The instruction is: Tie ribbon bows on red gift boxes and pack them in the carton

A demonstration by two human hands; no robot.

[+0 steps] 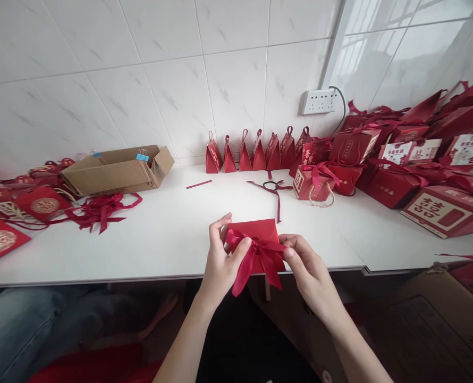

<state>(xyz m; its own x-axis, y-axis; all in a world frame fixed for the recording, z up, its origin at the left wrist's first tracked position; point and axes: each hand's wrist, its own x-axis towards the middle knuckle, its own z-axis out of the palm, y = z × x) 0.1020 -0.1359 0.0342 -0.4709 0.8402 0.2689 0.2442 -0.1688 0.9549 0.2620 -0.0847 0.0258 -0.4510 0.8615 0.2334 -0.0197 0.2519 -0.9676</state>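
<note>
A small red gift box (256,227) is held over the front edge of the white table. A dark red satin ribbon bow (256,255) lies across its face, with two tails hanging down. My left hand (224,252) grips the box from the left side, its thumb pressing near the bow's knot. On the other side, my right hand (305,260) pinches the right loop of the bow between thumb and fingers. Behind the box, loose ribbon strips (274,191) lie on the tabletop.
Several red triangular boxes (244,154) stand in a row by the wall. Red gift boxes (396,175) pile up at right. An open cardboard box (112,173), a ribbon heap (101,210) and more red boxes (41,202) sit at left. Another person's jeans-clad leg (21,330) shows below the table.
</note>
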